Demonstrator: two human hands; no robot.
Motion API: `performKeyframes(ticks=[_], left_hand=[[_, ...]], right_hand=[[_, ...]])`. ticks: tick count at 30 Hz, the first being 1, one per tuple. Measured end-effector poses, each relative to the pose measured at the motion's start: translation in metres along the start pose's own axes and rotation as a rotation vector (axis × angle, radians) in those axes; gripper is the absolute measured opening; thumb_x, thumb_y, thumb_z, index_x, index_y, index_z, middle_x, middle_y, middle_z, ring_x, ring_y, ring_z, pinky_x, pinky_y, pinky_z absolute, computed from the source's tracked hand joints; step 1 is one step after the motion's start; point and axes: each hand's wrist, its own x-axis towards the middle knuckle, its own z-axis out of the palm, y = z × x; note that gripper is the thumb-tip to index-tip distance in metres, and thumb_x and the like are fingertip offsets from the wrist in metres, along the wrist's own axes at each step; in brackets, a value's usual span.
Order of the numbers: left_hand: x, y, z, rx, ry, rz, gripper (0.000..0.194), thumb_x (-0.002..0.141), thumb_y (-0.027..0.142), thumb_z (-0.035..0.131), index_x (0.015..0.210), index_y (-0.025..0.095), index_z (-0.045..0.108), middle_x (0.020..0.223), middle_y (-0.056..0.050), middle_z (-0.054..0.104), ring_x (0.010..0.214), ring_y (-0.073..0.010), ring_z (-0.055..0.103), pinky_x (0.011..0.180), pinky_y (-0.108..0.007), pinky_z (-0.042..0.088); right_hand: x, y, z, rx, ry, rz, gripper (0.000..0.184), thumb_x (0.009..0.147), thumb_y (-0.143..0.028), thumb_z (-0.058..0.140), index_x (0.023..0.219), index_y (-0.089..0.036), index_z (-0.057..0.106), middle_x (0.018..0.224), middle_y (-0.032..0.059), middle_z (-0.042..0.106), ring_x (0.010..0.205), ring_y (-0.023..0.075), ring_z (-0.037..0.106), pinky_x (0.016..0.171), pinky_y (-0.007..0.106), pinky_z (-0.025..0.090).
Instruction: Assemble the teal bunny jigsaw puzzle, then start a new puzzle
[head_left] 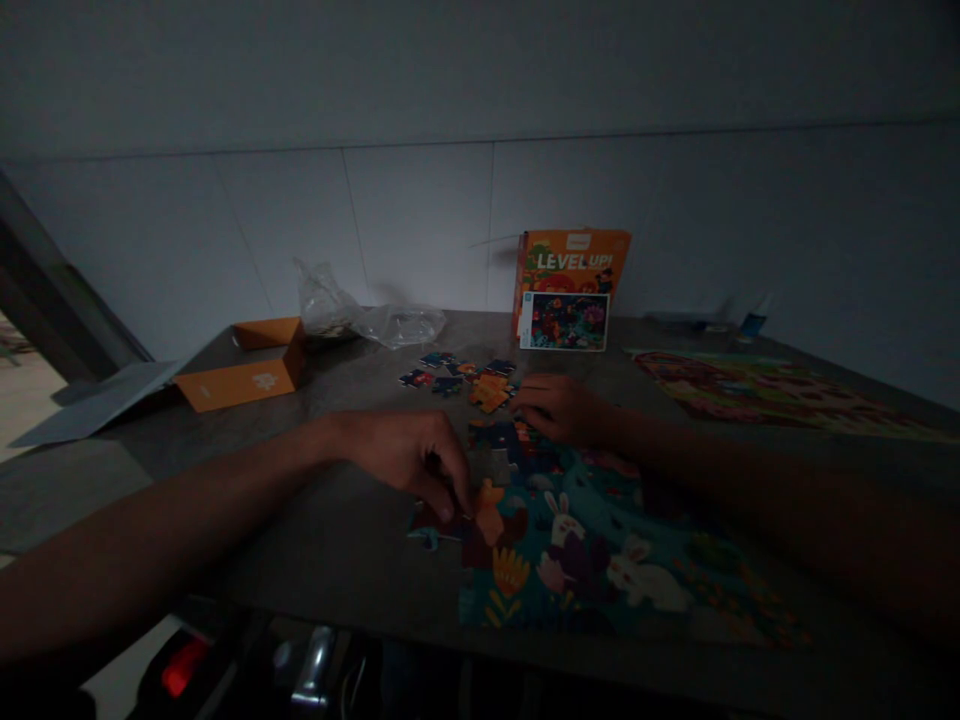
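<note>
My left hand [409, 450] reaches in from the left, with thumb and forefinger pinched on a dark puzzle piece [435, 522] at the left edge of a partly joined jigsaw puzzle [592, 560]. The joined part shows white rabbits, a squirrel, a yellow tulip and teal ground. My right hand [562, 408] is above the puzzle's far edge, fingers bent and closed, tips beside the loose puzzle pieces [491, 388]. Whatever it may hold is hidden in the dim light. More loose pieces [448, 385] lie to the left of these, several with dark blue parts.
An orange "LEVEL UP!" box [574, 262] stands near the wall, a picture card [566, 322] leaning before it. An open orange box [247, 385] and clear plastic wrapping [401, 325] are at left. Another puzzle sheet [757, 395] and a small bottle [752, 325] are at right.
</note>
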Motion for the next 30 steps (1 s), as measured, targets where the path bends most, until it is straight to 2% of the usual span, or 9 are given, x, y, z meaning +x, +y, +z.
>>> performKeyframes(ticks=[4,7,11,14,20,26,30], left_hand=[[0.001,0.0,0.0,0.032,0.014,0.054,0.017,0.086,0.018,0.072,0.101,0.02,0.08,0.091,-0.009,0.079,0.079,-0.0179,0.073,0.069,-0.021,0.053],[0.001,0.002,0.001,0.034,0.03,0.033,0.016,0.085,0.018,0.073,0.1,0.019,0.079,0.085,-0.006,0.077,0.073,-0.0153,0.07,0.064,-0.02,0.05],[0.001,0.006,0.001,0.135,0.095,0.007,0.023,0.081,0.016,0.078,0.103,0.018,0.075,0.061,0.004,0.057,0.054,-0.009,0.051,0.049,-0.018,0.037],[0.001,0.008,0.001,0.174,0.108,0.015,0.024,0.079,0.014,0.079,0.102,0.016,0.073,0.06,0.007,0.048,0.053,-0.0085,0.046,0.049,-0.019,0.034],[0.001,0.007,0.003,0.199,0.145,-0.011,0.028,0.079,0.022,0.08,0.105,0.019,0.069,0.067,0.005,0.058,0.057,-0.0104,0.053,0.05,-0.02,0.037],[0.002,0.01,0.008,0.266,0.126,0.086,0.039,0.07,0.026,0.084,0.103,0.019,0.065,0.075,0.004,0.058,0.059,-0.0097,0.05,0.049,-0.019,0.036],[0.001,0.011,0.009,0.273,0.127,0.083,0.038,0.072,0.027,0.082,0.104,0.018,0.063,0.074,0.004,0.056,0.059,-0.0098,0.05,0.049,-0.019,0.036]], right_hand=[[0.0,-0.001,-0.001,0.027,-0.004,0.014,0.021,0.091,-0.011,0.047,0.088,-0.016,0.068,0.079,0.0058,0.063,0.071,0.0154,0.054,0.066,0.026,0.038],[0.0,0.0,0.0,0.021,-0.004,0.015,0.021,0.091,-0.012,0.048,0.088,-0.015,0.068,0.078,0.0061,0.063,0.072,0.0157,0.055,0.066,0.026,0.038],[-0.001,0.001,0.002,-0.001,-0.011,0.02,0.021,0.09,-0.012,0.048,0.087,-0.014,0.069,0.078,0.0064,0.062,0.072,0.016,0.055,0.064,0.026,0.038],[0.0,0.0,0.001,0.007,-0.013,0.016,0.022,0.091,-0.012,0.048,0.087,-0.014,0.069,0.077,0.0061,0.062,0.072,0.0158,0.055,0.064,0.026,0.038],[0.0,-0.001,-0.001,0.008,-0.018,0.018,0.021,0.092,-0.012,0.048,0.087,-0.014,0.068,0.078,0.0063,0.063,0.072,0.0157,0.055,0.065,0.026,0.038],[0.001,-0.001,0.0,-0.019,-0.034,0.04,0.02,0.091,-0.012,0.048,0.086,-0.015,0.067,0.079,0.0063,0.063,0.073,0.016,0.056,0.066,0.026,0.04],[0.001,-0.002,-0.001,-0.05,-0.05,0.057,0.02,0.091,-0.012,0.049,0.086,-0.016,0.068,0.079,0.0063,0.064,0.074,0.0167,0.056,0.066,0.027,0.041]])
